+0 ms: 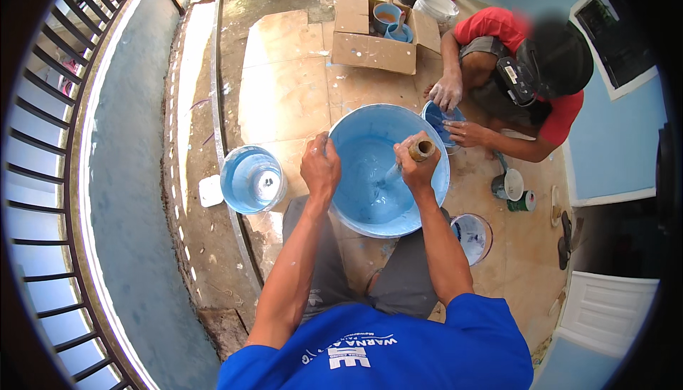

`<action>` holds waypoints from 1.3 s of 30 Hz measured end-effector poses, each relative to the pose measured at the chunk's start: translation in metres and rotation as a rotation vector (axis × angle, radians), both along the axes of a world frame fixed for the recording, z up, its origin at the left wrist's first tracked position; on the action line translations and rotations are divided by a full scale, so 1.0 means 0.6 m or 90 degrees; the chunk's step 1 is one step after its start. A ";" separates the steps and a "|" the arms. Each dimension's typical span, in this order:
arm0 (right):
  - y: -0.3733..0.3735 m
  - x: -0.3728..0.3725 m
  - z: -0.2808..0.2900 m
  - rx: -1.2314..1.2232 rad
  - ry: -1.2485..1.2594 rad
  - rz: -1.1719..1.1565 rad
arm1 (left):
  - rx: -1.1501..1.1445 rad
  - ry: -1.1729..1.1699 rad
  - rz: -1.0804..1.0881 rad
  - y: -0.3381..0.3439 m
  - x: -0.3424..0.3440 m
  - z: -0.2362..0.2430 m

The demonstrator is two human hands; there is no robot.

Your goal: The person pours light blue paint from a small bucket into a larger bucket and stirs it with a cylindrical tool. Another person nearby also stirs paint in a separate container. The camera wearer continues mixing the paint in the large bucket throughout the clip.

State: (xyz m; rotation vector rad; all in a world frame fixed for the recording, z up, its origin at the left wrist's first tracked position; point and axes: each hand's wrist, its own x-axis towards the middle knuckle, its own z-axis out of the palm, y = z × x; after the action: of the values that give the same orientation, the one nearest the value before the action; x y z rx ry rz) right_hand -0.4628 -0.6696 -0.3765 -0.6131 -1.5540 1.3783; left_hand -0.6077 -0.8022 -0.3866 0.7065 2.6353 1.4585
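"Where does the main vessel stand, please?"

"Let us take the large light-blue bucket [366, 121] as the centre of our clock, with twelve at the top. It stands just before the person's parted legs, and light-blue paint [361, 162] is inside."

"And the left hand?"

"The left hand [321, 167] is at nine o'clock, its fingers bent firmly over the rim."

"What does the right hand hold?"

"The right hand [417, 167], on the three o'clock side above the paint, grasps a hollow-ended stick [415, 153]. The stick slants down toward eight o'clock; its lower end is blurred."

"What else is around?"

"At nine, near the left hand, a smaller plastic bucket [240, 171]. At twelve, an opened cardboard box [373, 54]. At two, a squatting co-worker [526, 91] has both hands at a small blue bucket [432, 118]. At three, a dipper [512, 184] beside a green tin [525, 203]. Between four and five, a stained white bucket [477, 244]."
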 end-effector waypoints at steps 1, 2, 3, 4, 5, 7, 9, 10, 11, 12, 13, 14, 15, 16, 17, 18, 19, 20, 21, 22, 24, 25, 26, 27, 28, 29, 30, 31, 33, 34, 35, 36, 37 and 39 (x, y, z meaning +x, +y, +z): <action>0.013 -0.017 -0.005 0.026 -0.010 -0.023 | 0.000 0.006 0.002 -0.001 -0.005 0.000; 0.017 -0.034 0.002 0.073 -0.030 -0.031 | 0.001 0.006 0.000 -0.001 -0.004 0.001; 0.012 -0.059 0.006 0.121 -0.050 -0.041 | 0.003 0.007 -0.003 -0.001 -0.003 0.002; -0.001 -0.081 0.009 0.167 -0.071 -0.046 | 0.005 0.002 0.000 -0.004 -0.003 0.000; -0.020 -0.092 0.014 0.194 -0.073 -0.034 | 0.010 -0.004 0.000 -0.003 -0.004 0.000; -0.061 -0.107 0.016 0.211 -0.057 -0.011 | 0.016 -0.007 -0.003 -0.003 -0.006 0.000; -0.094 -0.112 0.010 0.192 -0.021 0.013 | 0.018 -0.003 -0.008 -0.001 -0.006 -0.002; -0.113 -0.111 0.012 0.162 -0.019 0.022 | 0.020 -0.015 -0.011 -0.007 -0.007 -0.003; -0.129 -0.110 0.018 0.134 -0.017 0.029 | 0.024 -0.026 -0.017 -0.009 -0.009 -0.003; -0.142 -0.102 0.021 0.107 -0.015 0.036 | 0.028 -0.037 -0.023 -0.009 -0.008 -0.003; -0.152 -0.086 0.015 0.115 -0.052 0.053 | 0.024 -0.028 -0.018 -0.009 -0.007 -0.003; -0.155 -0.066 0.013 0.121 -0.062 0.062 | 0.022 -0.021 -0.014 -0.008 -0.006 -0.003; -0.153 -0.041 0.011 0.126 -0.072 0.072 | 0.019 -0.014 -0.010 -0.006 -0.006 -0.004; -0.147 -0.017 0.010 0.129 -0.083 0.081 | 0.017 -0.012 -0.011 -0.007 -0.005 -0.005; -0.133 0.001 0.011 0.082 -0.067 0.080 | 0.016 -0.009 -0.012 -0.007 -0.005 -0.004; -0.118 0.019 0.012 0.035 -0.050 0.079 | 0.016 -0.007 -0.011 -0.007 -0.005 -0.004; -0.102 0.033 0.013 -0.009 -0.032 0.078 | 0.024 -0.013 -0.010 -0.006 -0.005 -0.003; -0.076 0.040 0.006 -0.005 -0.026 0.051 | 0.029 -0.019 -0.009 -0.006 -0.004 -0.003; -0.046 0.037 -0.003 -0.001 -0.020 0.023 | 0.035 -0.025 -0.007 -0.006 -0.003 -0.002; -0.023 0.025 -0.007 0.021 -0.021 -0.004 | 0.034 -0.020 -0.005 -0.006 -0.005 -0.001; 0.013 0.000 -0.008 0.062 -0.026 -0.062 | 0.032 -0.013 -0.005 -0.005 -0.004 -0.002; 0.021 -0.017 -0.007 0.070 -0.030 -0.070 | 0.032 -0.010 -0.002 -0.008 -0.005 -0.005; 0.025 -0.035 -0.004 0.080 -0.036 -0.080 | 0.034 -0.008 -0.001 -0.007 -0.006 -0.005; 0.020 -0.049 -0.003 0.091 -0.041 -0.089 | 0.036 -0.006 -0.001 -0.006 -0.008 -0.005; 0.005 -0.061 -0.008 0.130 -0.024 -0.088 | 0.032 -0.010 -0.003 -0.007 -0.007 -0.004; -0.012 -0.077 -0.010 0.171 -0.007 -0.088 | 0.032 -0.016 -0.006 -0.004 -0.004 0.001; -0.029 -0.091 -0.012 0.214 0.010 -0.089 | 0.031 -0.021 -0.011 -0.001 -0.002 0.007; -0.054 -0.107 -0.007 0.172 0.020 -0.062 | 0.033 -0.012 -0.009 -0.002 -0.004 0.004; -0.108 -0.114 0.014 0.087 0.037 -0.011 | 0.035 0.005 -0.006 -0.007 -0.008 -0.005; -0.124 -0.101 0.014 0.110 0.014 0.023 | 0.029 -0.002 -0.004 -0.010 -0.009 -0.005; -0.136 -0.085 0.013 0.136 -0.010 0.055 | 0.026 -0.010 -0.004 -0.009 -0.010 -0.005; -0.146 -0.069 0.012 0.162 -0.034 0.088 | 0.023 -0.017 -0.004 -0.008 -0.010 -0.005; -0.153 -0.048 0.017 0.147 -0.048 0.104 | 0.028 -0.018 -0.002 -0.008 -0.007 -0.003; -0.147 0.004 0.030 0.119 -0.076 0.136 | 0.039 -0.023 0.000 -0.008 -0.003 0.003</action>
State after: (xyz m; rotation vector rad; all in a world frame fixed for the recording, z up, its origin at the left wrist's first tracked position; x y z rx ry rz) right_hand -0.4607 -0.7577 -0.3584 -0.4323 -1.8637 1.3515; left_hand -0.6096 -0.8069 -0.3846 0.6788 2.5745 1.5422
